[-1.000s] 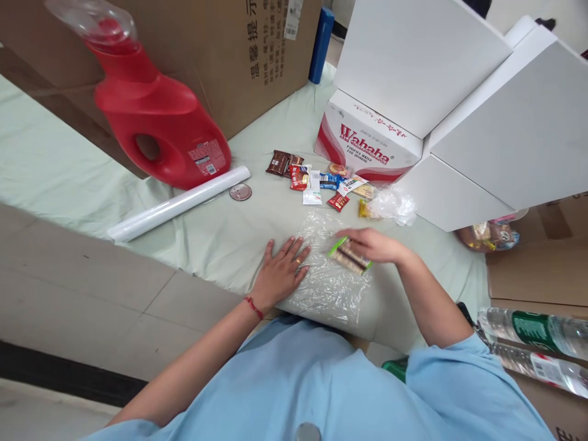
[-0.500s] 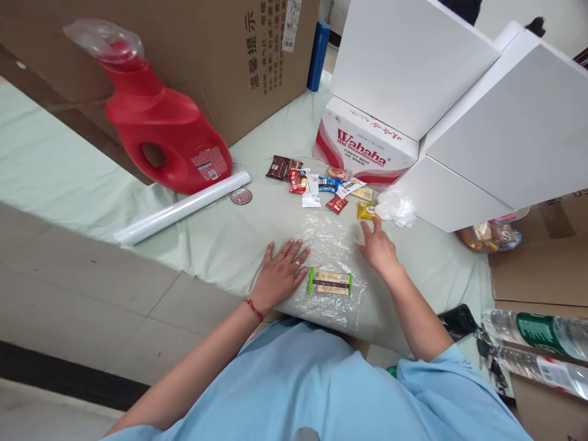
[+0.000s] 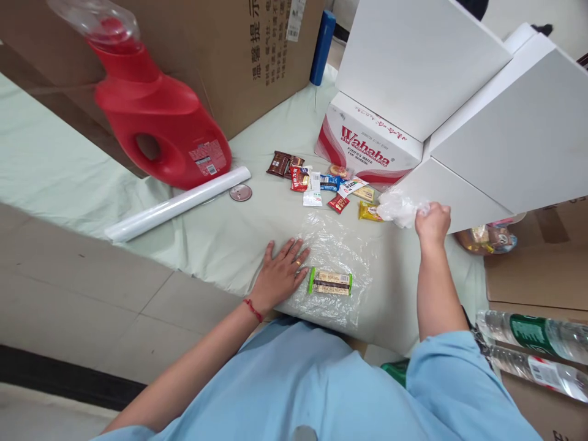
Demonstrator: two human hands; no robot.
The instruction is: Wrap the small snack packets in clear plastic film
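My left hand [image 3: 282,269] lies flat with fingers spread on the left edge of a clear plastic film sheet [image 3: 362,245] laid over the tablecloth. Beside its fingertips, a snack bar in a green-ended wrapper [image 3: 331,282] rests on the film. Farther right, my right hand [image 3: 432,223] is closed on the edge of a crumpled clump of clear plastic film [image 3: 399,207]. A yellow packet [image 3: 369,212] sits just left of that clump, with several small snack packets [image 3: 315,184] grouped behind the film.
A roll of plastic film [image 3: 179,205] and a round tin lid [image 3: 241,193] lie left, before a red jug [image 3: 165,128]. Behind stand a cardboard box [image 3: 220,67], a Wahaha carton [image 3: 362,144] and white panels [image 3: 505,116]. Bottles [image 3: 533,331] lie at right.
My right hand has moved right, away from the yellow packet, and closed on the crumpled film. My left hand stays flat in place. The view has shifted slightly.
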